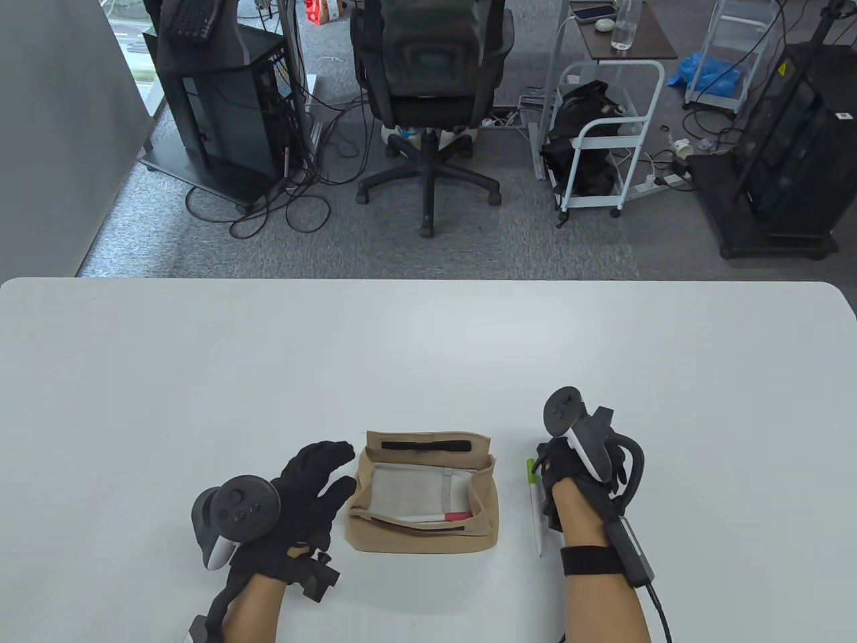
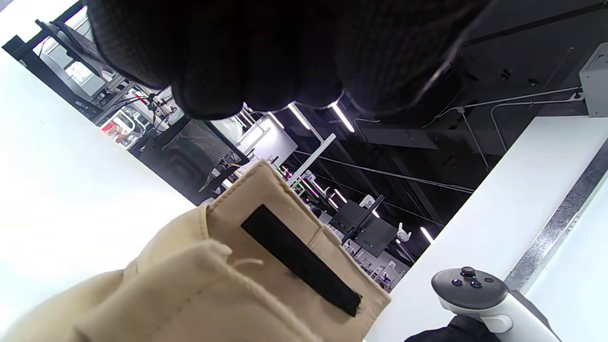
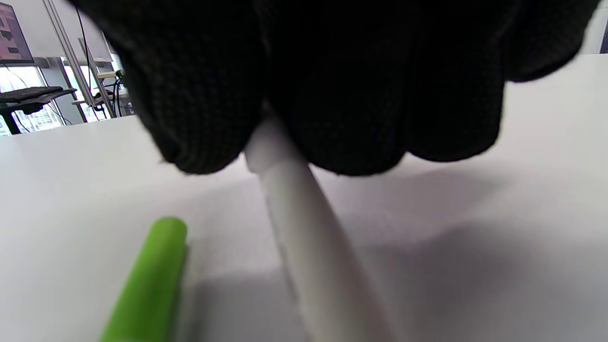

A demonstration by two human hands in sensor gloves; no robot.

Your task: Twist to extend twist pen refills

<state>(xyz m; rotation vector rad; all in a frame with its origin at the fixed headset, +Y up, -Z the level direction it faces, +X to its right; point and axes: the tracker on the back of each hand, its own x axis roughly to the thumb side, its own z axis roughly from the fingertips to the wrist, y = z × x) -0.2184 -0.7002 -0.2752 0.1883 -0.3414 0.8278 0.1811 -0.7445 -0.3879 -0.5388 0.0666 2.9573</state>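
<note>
Right hand (image 1: 581, 469) grips a slim white plastic pen (image 3: 304, 228); left hand (image 1: 301, 495) lies spread open beside the tan fabric pouch (image 1: 423, 499).

The table view looks down from above the near edge, facing the far room. The left wrist view, tilted, sits close beside the pouch (image 2: 228, 280), shared with the table view. The right wrist view, seemingly almost at the tabletop (image 3: 475, 237), is blurred.

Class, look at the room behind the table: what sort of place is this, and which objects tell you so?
Probably an office or lab workspace: a black swivel office chair, a black computer tower on a wheeled stand with trailing cables, and grey carpet.
</note>
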